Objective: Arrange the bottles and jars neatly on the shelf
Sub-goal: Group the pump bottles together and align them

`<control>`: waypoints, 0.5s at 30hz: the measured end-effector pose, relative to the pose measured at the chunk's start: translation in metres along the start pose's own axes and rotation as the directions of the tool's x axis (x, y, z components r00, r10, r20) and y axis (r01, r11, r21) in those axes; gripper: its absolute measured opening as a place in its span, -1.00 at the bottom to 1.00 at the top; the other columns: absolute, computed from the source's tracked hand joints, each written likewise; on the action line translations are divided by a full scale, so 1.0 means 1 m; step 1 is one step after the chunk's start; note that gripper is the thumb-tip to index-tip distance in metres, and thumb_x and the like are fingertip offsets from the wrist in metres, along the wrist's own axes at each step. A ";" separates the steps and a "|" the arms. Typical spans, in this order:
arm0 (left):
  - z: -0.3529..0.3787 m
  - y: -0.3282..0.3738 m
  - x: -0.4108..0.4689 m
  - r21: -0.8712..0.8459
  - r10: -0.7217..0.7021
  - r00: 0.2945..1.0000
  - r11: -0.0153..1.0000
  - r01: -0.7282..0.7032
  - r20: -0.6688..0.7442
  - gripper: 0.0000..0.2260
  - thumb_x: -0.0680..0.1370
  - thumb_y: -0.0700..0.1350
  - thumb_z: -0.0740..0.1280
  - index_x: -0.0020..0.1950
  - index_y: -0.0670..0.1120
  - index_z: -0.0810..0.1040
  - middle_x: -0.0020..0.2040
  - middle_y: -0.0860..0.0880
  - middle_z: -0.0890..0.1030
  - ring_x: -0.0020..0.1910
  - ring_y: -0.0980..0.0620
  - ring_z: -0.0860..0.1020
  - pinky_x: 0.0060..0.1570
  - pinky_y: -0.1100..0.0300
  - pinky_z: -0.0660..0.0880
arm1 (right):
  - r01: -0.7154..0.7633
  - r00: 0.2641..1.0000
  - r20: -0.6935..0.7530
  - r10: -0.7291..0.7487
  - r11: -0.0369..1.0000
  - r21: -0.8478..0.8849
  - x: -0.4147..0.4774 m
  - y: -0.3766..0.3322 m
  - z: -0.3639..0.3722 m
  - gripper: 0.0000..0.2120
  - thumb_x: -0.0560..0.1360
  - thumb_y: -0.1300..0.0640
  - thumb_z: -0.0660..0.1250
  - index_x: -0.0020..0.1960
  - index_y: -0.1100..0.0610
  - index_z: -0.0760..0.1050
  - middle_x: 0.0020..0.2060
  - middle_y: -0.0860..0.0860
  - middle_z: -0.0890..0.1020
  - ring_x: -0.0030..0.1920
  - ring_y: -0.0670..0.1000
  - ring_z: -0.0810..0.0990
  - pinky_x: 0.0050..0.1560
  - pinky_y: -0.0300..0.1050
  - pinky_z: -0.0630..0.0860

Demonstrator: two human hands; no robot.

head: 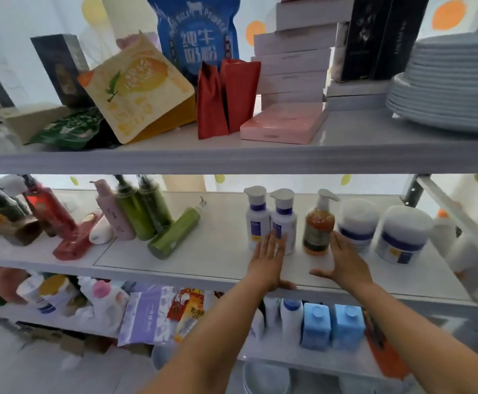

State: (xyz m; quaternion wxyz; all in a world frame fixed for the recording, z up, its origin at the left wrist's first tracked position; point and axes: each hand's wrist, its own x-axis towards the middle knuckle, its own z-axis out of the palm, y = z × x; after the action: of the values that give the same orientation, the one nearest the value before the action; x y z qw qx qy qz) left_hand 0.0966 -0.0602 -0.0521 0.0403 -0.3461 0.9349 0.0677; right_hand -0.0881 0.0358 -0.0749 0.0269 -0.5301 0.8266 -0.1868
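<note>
On the middle shelf (220, 251) two white bottles with blue bands (257, 214) (283, 220) stand side by side, an amber pump bottle (318, 223) to their right, then two white jars (357, 223) (402, 234). My left hand (269, 260) is flat with straight fingers, its fingertips at the base of the right white bottle. My right hand (345, 263) is flat and open just right of the amber bottle's base, holding nothing. Further left, a green bottle (175, 231) lies on its side beside two upright green bottles (138, 209).
Left on the middle shelf stand a pink bottle (112, 211), a red bottle (50, 211) and a red pouch (75, 240). The top shelf holds bags, boxes and stacked plates (448, 83). The lower shelf carries blue containers (331, 325) and packets. A small white bottle (442, 231) stands far right.
</note>
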 end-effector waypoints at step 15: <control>0.000 -0.006 0.004 -0.026 0.034 0.999 0.999 -0.034 -0.017 0.09 0.40 0.29 0.36 0.49 -0.05 -0.43 0.49 -0.11 -0.43 0.49 -0.14 -0.37 0.50 -0.10 -0.21 | -0.112 0.991 -0.052 0.120 0.984 0.136 0.006 -0.016 -0.007 0.14 0.20 -0.32 0.47 0.53 0.08 -0.06 0.50 0.03 0.19 0.48 0.08 0.23 0.33 0.06 0.39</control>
State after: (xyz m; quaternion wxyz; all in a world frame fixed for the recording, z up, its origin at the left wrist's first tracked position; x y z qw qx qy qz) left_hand 0.0973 -0.0673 -0.0536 0.0267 -0.3313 0.9399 0.0779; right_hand -0.0791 0.0267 -0.0620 0.0481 -0.4723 0.8423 -0.2553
